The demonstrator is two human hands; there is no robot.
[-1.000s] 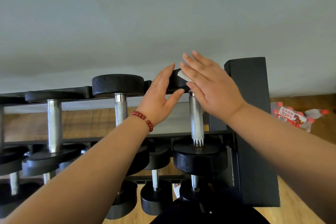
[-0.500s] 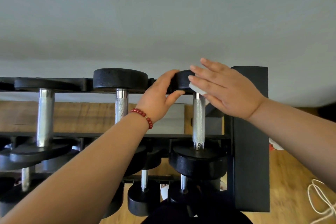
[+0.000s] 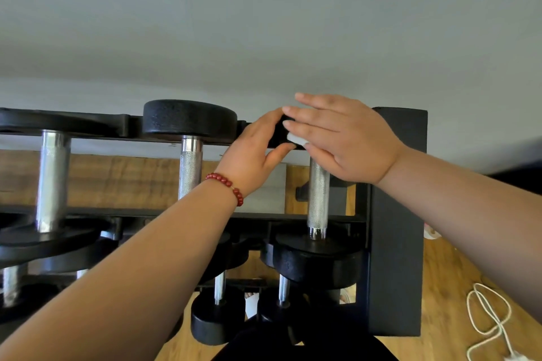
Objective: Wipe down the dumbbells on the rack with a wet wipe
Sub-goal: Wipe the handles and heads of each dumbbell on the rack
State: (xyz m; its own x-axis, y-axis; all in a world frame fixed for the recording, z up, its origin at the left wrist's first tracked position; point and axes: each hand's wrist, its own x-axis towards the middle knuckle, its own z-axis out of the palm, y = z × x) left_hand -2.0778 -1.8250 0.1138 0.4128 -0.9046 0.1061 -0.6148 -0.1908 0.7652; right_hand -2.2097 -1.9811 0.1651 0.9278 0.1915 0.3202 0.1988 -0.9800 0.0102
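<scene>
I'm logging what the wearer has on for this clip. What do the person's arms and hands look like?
No sleeves or gloves show on either arm; both are bare up to the frame edge. The left hand has a bracelet of round dark red beads at its wrist. The right hand shows no rings or wristwear.

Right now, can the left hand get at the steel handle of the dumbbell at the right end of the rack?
Probably yes. The left hand grips that dumbbell's far head, right beside the handle, whose lower part is bare. The right hand with the wipe covers only its top.
</scene>
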